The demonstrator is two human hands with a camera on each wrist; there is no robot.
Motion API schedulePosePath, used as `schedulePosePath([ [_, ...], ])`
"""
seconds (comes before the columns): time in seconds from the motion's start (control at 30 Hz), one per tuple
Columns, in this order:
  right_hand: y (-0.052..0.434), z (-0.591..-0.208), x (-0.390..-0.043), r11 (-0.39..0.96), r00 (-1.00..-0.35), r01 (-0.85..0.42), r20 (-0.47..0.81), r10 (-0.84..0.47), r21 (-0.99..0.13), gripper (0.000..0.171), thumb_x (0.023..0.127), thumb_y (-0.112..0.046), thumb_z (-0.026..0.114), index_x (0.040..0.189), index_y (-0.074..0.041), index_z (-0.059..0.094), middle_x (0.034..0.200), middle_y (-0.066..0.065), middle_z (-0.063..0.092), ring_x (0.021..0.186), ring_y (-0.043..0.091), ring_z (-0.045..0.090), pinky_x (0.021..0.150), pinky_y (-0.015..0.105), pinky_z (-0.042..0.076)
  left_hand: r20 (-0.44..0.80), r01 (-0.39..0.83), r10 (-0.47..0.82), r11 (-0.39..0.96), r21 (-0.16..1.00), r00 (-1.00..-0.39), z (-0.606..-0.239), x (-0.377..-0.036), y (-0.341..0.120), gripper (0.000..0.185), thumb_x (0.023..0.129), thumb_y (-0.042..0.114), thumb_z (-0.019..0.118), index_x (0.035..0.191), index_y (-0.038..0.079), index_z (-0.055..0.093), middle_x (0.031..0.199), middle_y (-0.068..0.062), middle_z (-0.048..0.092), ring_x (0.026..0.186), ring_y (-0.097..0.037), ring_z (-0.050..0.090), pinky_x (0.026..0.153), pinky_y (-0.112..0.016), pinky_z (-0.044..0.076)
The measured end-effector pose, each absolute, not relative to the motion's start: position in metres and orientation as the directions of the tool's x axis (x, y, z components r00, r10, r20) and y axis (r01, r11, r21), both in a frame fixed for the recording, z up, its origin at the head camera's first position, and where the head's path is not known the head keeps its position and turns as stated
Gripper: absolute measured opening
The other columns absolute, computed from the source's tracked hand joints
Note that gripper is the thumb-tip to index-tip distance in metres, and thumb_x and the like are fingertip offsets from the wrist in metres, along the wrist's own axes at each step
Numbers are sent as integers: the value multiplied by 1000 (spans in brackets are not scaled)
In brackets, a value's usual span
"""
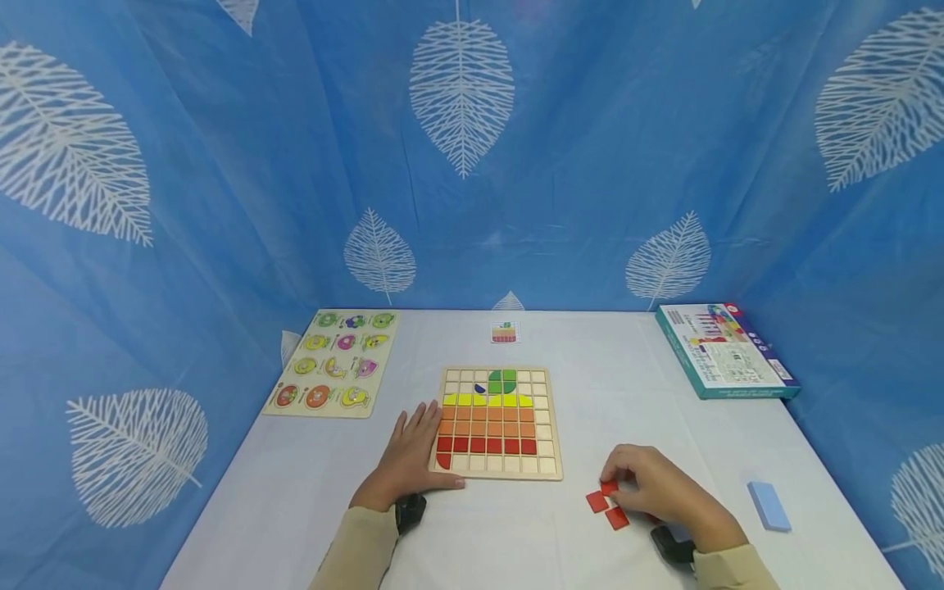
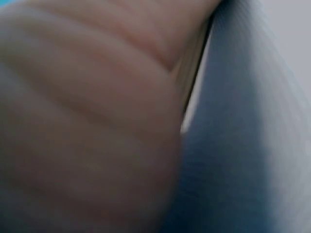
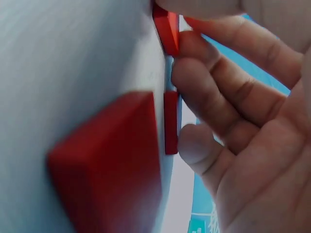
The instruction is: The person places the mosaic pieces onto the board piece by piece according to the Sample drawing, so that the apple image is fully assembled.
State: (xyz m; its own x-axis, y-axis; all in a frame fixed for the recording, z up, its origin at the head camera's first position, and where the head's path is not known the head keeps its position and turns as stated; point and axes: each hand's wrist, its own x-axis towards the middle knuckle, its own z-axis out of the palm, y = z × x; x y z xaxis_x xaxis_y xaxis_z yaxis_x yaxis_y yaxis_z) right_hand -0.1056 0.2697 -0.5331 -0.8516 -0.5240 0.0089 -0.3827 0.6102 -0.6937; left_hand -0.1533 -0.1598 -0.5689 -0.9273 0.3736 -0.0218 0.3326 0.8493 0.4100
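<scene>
A square wooden grid board (image 1: 546, 426) lies mid-table, filled with colored tiles: green at the top, then yellow, orange rows, and a red row. A rounded red piece (image 1: 444, 460) sits in its bottom left cell. My left hand (image 1: 406, 459) rests along the board's left edge, fingers extended, thumb by the bottom edge; its palm fills the left wrist view. To the right of the board, my right hand (image 1: 652, 485) pinches a red square tile (image 3: 166, 30) between thumb and fingers. Two more red tiles (image 1: 596, 501) (image 1: 617, 518) lie beside it on the table.
A small picture card (image 1: 506, 332) lies behind the board. At the back left is a fruit puzzle board (image 1: 332, 365), and at the back right a game box (image 1: 726, 348). A light blue block (image 1: 769, 506) lies at the right, near a blue leaf-patterned curtain (image 1: 590, 164).
</scene>
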Motion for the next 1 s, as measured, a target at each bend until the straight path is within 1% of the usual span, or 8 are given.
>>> schedulePosePath([
  [0.1, 266, -533, -107, 604, -854, -411, 55, -518, -682, 27, 80, 1, 82, 92, -21, 73, 88, -14, 63, 76, 8, 57, 67, 27, 53, -19, 333, 374, 845, 418, -927, -570, -152, -160, 136, 66, 74, 85, 166, 1, 27, 171, -16, 27, 158, -36, 16, 125, -59, 4],
  [0.27, 244, -532, -115, 592, -836, -474, 122, -535, -652, 26, 81, 0, 83, 91, -21, 72, 89, -14, 64, 77, 7, 59, 69, 28, 55, -20, 326, 368, 846, 423, -930, -571, -151, -160, 136, 66, 73, 86, 166, 1, 27, 170, -16, 27, 158, -37, 16, 125, -59, 4],
  [0.43, 202, -525, -130, 547, -791, -545, 172, -588, -636, 24, 82, -1, 85, 92, -19, 74, 93, -13, 64, 82, 9, 61, 74, 30, 57, -21, 324, 368, 843, 429, -930, -572, -152, -160, 136, 66, 73, 86, 166, 2, 27, 171, -15, 27, 158, -36, 15, 125, -59, 3],
  [0.57, 159, -524, -143, 502, -746, -606, 221, -629, -616, 19, 83, -2, 85, 91, -16, 76, 92, -11, 64, 80, 10, 58, 72, 27, 55, -21, 322, 367, 842, 433, -930, -571, -154, -160, 135, 66, 72, 87, 166, 3, 28, 170, -16, 27, 158, -35, 15, 125, -58, 3],
  [0.7, 116, -527, -150, 504, -715, -650, 230, -661, -569, 12, 86, -7, 84, 92, -15, 77, 91, -10, 64, 79, 7, 53, 72, 24, 52, -36, 331, 378, 848, 414, -925, -572, -155, -159, 134, 68, 74, 85, 166, 2, 27, 171, -16, 26, 158, -36, 16, 125, -58, 3],
  [0.77, 98, -529, -152, 507, -702, -666, 230, -674, -547, 10, 88, -8, 83, 93, -14, 78, 92, -10, 64, 81, 6, 53, 74, 24, 52, -36, 339, 386, 847, 410, -922, -573, -156, -159, 134, 69, 74, 84, 166, 1, 27, 171, -16, 26, 158, -36, 16, 125, -59, 3],
  [0.9, 72, -532, -154, 519, -692, -680, 217, -689, -518, 8, 90, -9, 84, 95, -12, 79, 95, -8, 65, 84, 6, 56, 78, 24, 53, -29, 348, 393, 844, 408, -919, -573, -155, -161, 133, 71, 75, 83, 166, 1, 27, 171, -16, 26, 158, -36, 16, 125, -58, 1],
  [1.0, 60, -534, -156, 539, -693, -685, 208, -691, -490, 7, 90, -10, 85, 95, -12, 80, 96, -7, 67, 86, 6, 59, 80, 24, 54, -23, 349, 392, 845, 406, -920, -573, -155, -163, 133, 71, 76, 83, 166, 1, 27, 171, -15, 26, 158, -36, 16, 125, -58, 1],
])
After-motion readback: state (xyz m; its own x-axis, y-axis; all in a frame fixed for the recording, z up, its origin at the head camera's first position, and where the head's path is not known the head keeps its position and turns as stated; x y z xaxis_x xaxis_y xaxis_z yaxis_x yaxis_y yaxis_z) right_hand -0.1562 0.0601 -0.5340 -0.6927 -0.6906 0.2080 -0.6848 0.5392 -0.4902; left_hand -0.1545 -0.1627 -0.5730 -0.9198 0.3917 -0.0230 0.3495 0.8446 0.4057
